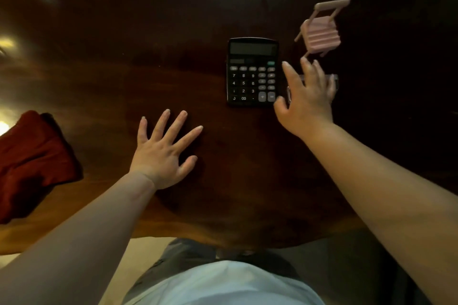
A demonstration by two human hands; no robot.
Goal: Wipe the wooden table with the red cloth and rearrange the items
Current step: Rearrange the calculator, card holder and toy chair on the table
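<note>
You have four things on the dark wooden tabletop (104, 77): one red cloth (32, 163), one black calculator (252, 72), one small pink chair-shaped stand (322, 31), and one clear item (333, 80) that is mostly hidden under your right hand and too blurred to identify.

The red cloth lies crumpled at the left edge of the frame, about mid-height, well apart from both of your hands. The calculator sits flat just right of centre, its display toward the top of the frame and its keys toward you. The pink stand is at the upper right, just beyond the calculator's top right corner and apart from it.

Your left hand (162, 153) is at the centre of the frame, palm down over the bare tabletop, all five fingers spread wide, holding nothing. Whether the palm actually presses on the wood or hovers just above it cannot be told. It lies between the cloth and the calculator, nearer the calculator's lower left corner.

Your right hand (306, 96) reaches toward the upper right, just beside the calculator's right edge. Its fingers are fanned open and pointing toward the pink stand, fingertips just short of the stand's nearest leg. The hand covers the clear item, with the thumb near the calculator's lower right corner; whether it grips that item cannot be told.
</note>
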